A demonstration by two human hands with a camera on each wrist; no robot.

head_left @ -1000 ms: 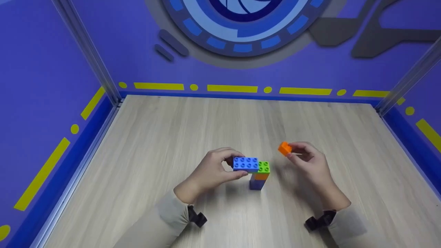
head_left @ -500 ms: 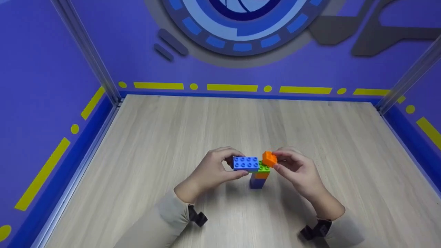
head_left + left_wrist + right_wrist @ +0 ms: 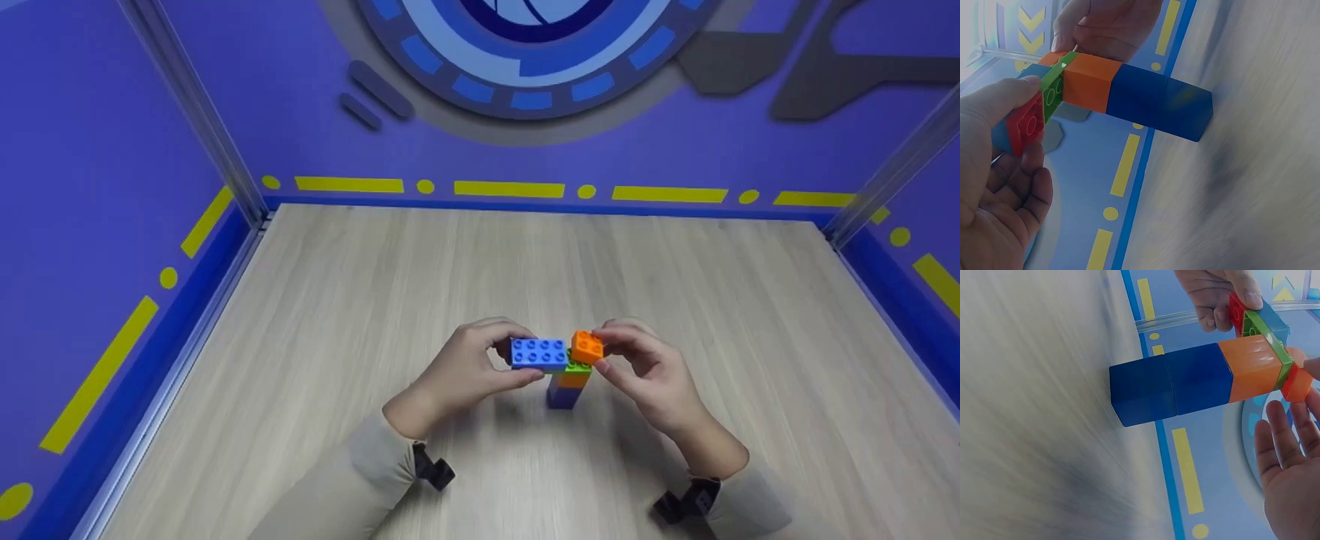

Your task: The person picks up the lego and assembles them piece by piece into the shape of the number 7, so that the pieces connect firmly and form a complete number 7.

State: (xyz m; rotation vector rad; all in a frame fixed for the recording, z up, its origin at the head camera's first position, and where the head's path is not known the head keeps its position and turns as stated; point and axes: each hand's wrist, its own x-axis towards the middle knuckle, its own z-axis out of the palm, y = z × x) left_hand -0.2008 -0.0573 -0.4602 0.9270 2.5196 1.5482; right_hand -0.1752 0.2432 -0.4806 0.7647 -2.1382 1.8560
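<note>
A small brick tower [image 3: 564, 390] stands on the wooden tabletop [image 3: 480, 270]: dark blue bricks [image 3: 1168, 388] at the base, an orange brick [image 3: 1252, 365], then a green brick [image 3: 577, 367]. A light blue brick [image 3: 537, 352] juts left from the top, with a red brick [image 3: 1027, 124] under it. My left hand [image 3: 519, 358] grips that blue and red overhang between thumb and fingers. My right hand [image 3: 601, 351] pinches a small orange brick [image 3: 586, 347] that sits on the green brick, beside the blue one.
Purple walls with yellow dashes [image 3: 510, 189] close in the tabletop at the back and on both sides. Metal corner posts [image 3: 195, 112] rise at the back corners. A black wrist strap [image 3: 431, 469] shows on each beige sleeve.
My right hand carried the small orange brick leftward from the open air on the right and set it down onto the green brick. The left hand kept its grip.
</note>
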